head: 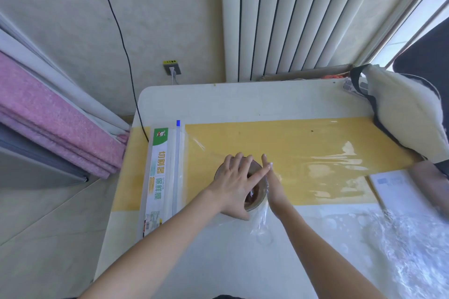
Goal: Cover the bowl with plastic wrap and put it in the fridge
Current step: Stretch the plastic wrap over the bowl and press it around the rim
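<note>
A small dark glass bowl [258,195] with brown contents sits on the yellow mat [291,138], largely hidden under my hands. My left hand [234,185] lies flat across its top with fingers spread. My right hand [273,185] presses edge-on against the bowl's right side. Clear plastic wrap [261,223] is over the bowl and bunches in a crumpled tail toward me. The wrap dispenser box [158,182], white and green with a slide cutter, lies lengthwise just left of the bowl. The fridge is not in view.
A white table [218,104] carries the mat. A cream bag with black straps [403,114] sits at the back right. A white booklet [401,192] and crumpled bubble wrap [413,250] lie at the right. Pink rolled fabric [48,114] leans at the left.
</note>
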Demonstrator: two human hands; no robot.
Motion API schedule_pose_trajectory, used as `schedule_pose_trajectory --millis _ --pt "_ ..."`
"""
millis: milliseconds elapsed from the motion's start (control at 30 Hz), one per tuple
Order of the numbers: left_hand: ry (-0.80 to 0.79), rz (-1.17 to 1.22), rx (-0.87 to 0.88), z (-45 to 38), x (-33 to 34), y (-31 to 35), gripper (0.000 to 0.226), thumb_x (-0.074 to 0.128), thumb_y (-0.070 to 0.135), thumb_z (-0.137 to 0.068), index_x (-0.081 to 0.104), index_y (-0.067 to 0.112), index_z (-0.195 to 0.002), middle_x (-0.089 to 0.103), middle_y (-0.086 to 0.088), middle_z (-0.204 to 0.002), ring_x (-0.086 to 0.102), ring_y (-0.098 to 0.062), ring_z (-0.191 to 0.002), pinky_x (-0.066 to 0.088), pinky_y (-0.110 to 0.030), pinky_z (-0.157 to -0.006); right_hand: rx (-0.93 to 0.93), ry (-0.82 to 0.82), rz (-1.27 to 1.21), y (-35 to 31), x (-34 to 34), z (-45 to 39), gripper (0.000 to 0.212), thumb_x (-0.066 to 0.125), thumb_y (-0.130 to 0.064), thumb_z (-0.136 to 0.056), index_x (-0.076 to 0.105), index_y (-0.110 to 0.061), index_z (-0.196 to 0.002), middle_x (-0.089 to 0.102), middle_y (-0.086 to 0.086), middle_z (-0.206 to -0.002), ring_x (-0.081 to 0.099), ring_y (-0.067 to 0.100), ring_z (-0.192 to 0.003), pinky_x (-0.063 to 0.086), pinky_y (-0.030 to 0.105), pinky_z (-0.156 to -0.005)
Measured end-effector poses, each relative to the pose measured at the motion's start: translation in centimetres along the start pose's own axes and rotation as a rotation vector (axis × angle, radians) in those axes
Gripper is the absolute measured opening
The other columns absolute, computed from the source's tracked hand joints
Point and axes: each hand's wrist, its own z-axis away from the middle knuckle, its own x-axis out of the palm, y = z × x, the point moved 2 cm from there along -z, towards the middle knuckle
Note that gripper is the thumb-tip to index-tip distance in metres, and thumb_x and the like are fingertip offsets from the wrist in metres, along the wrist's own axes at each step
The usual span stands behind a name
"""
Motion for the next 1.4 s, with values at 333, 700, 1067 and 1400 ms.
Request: schedule_pose_trajectory --millis 333,700,1067,1400 --pt "-0.021 0.021 0.009 0.4 -0.8 0.3 0.119 0.069 0.053 -0.050 0.007 0.030 -0.149 0.019 -0.019 -0.144 0.018 -0.042 -0.130 0.017 -0.053 -0.108 0.127 -0.050 -0.428 0.7 2.2 2.0 0.038 0.029 -0.019 -0.105 0.043 -0.006 -0.137 0.059 -0.008 -0.089 0.059 0.005 -0.078 0.047 0.021 -0.068" --pt "-0.028 -0.014 -0.012 0.4 -1.2 -0.2 0.119 0.068 0.059 -0.054 0.005 0.028 -0.150 0.018 -0.019 -0.146 0.019 -0.041 -0.130 0.018 -0.052 -0.107 0.135 -0.117 -0.880 0.8 5.1 3.0 0.047 0.039 -0.034 -0.088 0.050 -0.018 -0.131 0.052 0.008 -0.133 0.053 0.024 -0.120 0.045 0.042 -0.096" --pt "-0.021 -0.018 -0.068 -0.1 -1.0 -1.0 0.121 0.067 0.063 -0.052 0.004 0.029 -0.149 0.018 -0.018 -0.145 0.021 -0.040 -0.129 0.023 -0.051 -0.104 0.417 -0.070 -0.804 2.5 4.9 3.5 0.031 0.045 -0.026 -0.098 0.061 -0.016 -0.123 0.069 0.007 -0.101 0.063 0.026 -0.094 0.052 0.043 -0.084" --pt "-0.014 -0.029 -0.142 -0.3 -0.9 -2.5 0.121 0.063 0.071 -0.055 0.002 0.026 -0.150 0.017 -0.019 -0.147 0.021 -0.041 -0.130 0.023 -0.051 -0.102 0.584 -0.085 -0.767 3.1 4.7 5.4 0.008 0.063 -0.015 -0.088 0.065 -0.007 -0.089 0.063 0.007 -0.074 0.066 0.026 -0.094 0.058 0.046 -0.082"
